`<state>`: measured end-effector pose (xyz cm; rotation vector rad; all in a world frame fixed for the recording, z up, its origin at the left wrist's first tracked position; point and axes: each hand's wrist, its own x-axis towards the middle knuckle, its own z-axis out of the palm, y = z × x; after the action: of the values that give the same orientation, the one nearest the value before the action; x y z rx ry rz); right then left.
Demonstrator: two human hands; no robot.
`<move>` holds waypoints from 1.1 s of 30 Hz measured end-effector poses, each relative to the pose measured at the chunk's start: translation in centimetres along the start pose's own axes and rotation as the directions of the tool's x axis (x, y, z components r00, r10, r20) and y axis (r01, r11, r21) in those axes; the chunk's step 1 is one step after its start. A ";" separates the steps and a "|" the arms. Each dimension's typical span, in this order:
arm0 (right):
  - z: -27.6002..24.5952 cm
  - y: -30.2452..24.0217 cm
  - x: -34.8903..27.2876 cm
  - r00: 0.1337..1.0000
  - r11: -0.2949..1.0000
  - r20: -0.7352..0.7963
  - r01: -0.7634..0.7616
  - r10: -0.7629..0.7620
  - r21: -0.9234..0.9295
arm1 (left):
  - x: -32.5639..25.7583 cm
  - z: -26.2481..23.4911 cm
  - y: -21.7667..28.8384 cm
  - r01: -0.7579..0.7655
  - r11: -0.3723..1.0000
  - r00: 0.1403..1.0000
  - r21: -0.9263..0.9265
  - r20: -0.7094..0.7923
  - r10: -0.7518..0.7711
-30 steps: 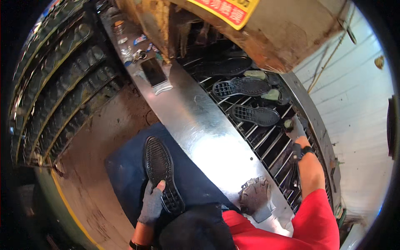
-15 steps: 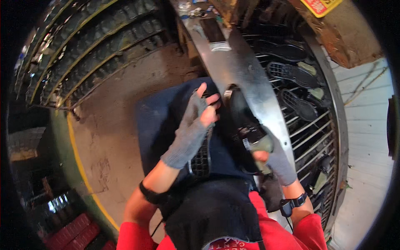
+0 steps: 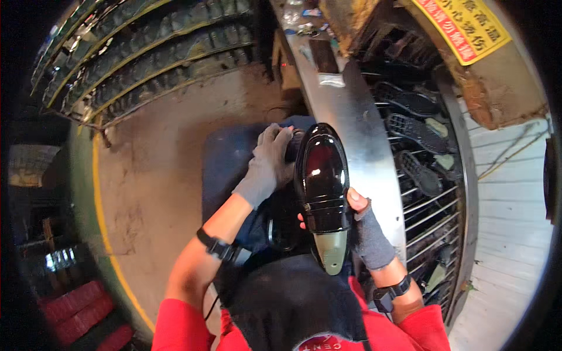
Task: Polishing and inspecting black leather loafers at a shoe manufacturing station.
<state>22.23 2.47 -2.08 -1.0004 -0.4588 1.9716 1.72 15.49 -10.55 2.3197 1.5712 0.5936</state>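
Observation:
A glossy black loafer (image 3: 321, 193), toe pointing away from me, is in front of my lap with a grey-green shoe last (image 3: 332, 251) showing at its heel. My right hand (image 3: 363, 225), in a fingerless grey glove, is closed round its heel end, thumb on the right side and fingertips showing on the left. My left hand (image 3: 269, 158), gloved likewise, is closed beside the toe against something dark, mostly hidden by the hand and the loafer. Below it on my lap, the pale edge of a black shoe sole (image 3: 271, 231) shows partly.
A metal bench (image 3: 357, 126) runs along my right. Beyond it, soles and lasts lie on a barred rack (image 3: 430, 210). A yellow and red warning sign (image 3: 465, 26) is at the upper right. Tiered racks of shoes (image 3: 170, 61) stand at the far left.
My right hand has brought the loafer up off the bench side, upright and centred. The left hand, previously with fingers spread over the sole, has closed beside the loafer's toe. The view has shifted slightly.

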 end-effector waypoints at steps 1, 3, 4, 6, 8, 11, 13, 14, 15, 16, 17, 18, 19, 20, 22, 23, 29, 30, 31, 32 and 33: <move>-1.7 -0.4 -0.2 0.997 0.999 -0.059 0.046 -0.047 -0.017 | 1.8 0.3 1.6 -0.043 0.998 0.999 -0.047 0.006 0.043; -1.5 -0.8 -1.3 0.996 0.998 -0.064 0.054 -0.056 -0.035 | 1.6 -1.9 1.6 0.102 0.811 0.990 -0.576 0.141 -0.024; -0.5 -1.3 -1.9 0.993 0.997 -0.104 0.058 -0.063 -0.046 | 2.5 -3.0 1.6 0.455 0.575 0.882 -0.680 0.432 -0.188; -1.5 -0.5 -1.6 0.997 0.998 -0.069 0.020 -0.024 -0.055 | 2.3 -4.0 0.2 0.386 0.162 0.923 -0.908 0.379 -0.071; -2.9 0.5 -0.9 0.998 0.999 -0.026 -0.048 0.048 0.021 | 2.7 -6.7 1.3 0.407 0.077 0.913 -0.910 0.406 -0.027; -1.5 1.9 0.9 0.997 0.996 0.039 -0.069 0.067 0.058 | 1.7 -7.8 2.1 0.200 -0.119 0.980 -0.973 0.198 0.032; 0.0 2.7 2.0 0.995 0.996 0.078 -0.068 0.063 0.056 | 0.5 -7.8 2.0 0.180 -0.199 0.984 -0.963 0.175 0.042; 0.5 2.9 2.1 0.999 0.998 0.045 -0.024 0.021 0.050 | 0.0 -7.8 2.2 0.155 -0.129 0.987 -0.979 0.149 0.053; 0.7 3.2 2.3 1.000 0.999 0.011 0.022 -0.022 0.041 | -0.1 -8.0 2.1 0.154 -0.124 0.988 -0.980 0.150 0.035; 0.2 3.6 2.4 0.997 0.993 0.070 -0.034 0.027 0.111 | -0.1 -8.3 2.1 0.188 -0.091 0.981 -0.978 0.184 0.059; 0.0 3.7 2.4 0.996 0.993 0.076 -0.046 0.037 0.111 | -0.2 -8.6 2.2 0.225 -0.057 0.972 -0.973 0.219 0.085; -0.2 3.8 2.5 0.996 0.994 0.081 -0.050 0.042 0.102 | -0.4 -8.7 2.4 0.209 -0.031 0.974 -0.977 0.206 0.091; -0.6 3.9 2.5 0.995 0.994 0.085 -0.052 0.044 0.091 | -0.5 -8.8 2.4 0.210 -0.032 0.975 -0.977 0.207 0.084; -1.2 4.5 3.3 0.985 0.982 0.170 -0.056 0.024 0.181 | -0.6 -8.8 2.3 0.221 -0.041 0.972 -0.974 0.216 0.093; -1.9 5.0 3.5 0.985 0.984 0.174 -0.043 0.013 0.170 | -0.6 -9.0 2.4 0.232 -0.049 0.968 -0.972 0.226 0.106; -1.9 5.0 3.5 0.984 0.987 0.176 -0.032 0.003 0.158 | -0.6 -9.2 2.5 0.244 -0.051 0.965 -0.968 0.238 0.111; -1.2 4.3 3.2 0.972 0.980 0.235 -0.062 0.016 0.191 | -0.7 -9.6 2.9 0.246 0.001 0.959 -0.969 0.244 0.142; -0.9 4.1 3.0 0.972 0.980 0.236 -0.063 0.016 0.190 | -0.8 -9.7 3.0 0.246 0.015 0.959 -0.969 0.245 0.141; -0.2 3.8 2.6 0.983 0.986 0.184 -0.043 0.013 0.160 | -1.1 -10.0 3.3 0.245 0.015 0.960 -0.970 0.244 0.139; 0.3 3.5 2.2 0.991 0.992 0.133 -0.024 0.007 0.126 | -1.3 -10.3 3.8 0.248 0.044 0.958 -0.968 0.252 0.140; 0.5 3.4 1.9 0.991 0.992 0.136 -0.025 0.008 0.123 | -1.5 -10.5 4.0 0.251 0.074 0.956 -0.965 0.259 0.139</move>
<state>19.48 2.13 -4.82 -0.7985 -0.3974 2.0646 -0.57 12.57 0.20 1.0807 0.5775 0.8720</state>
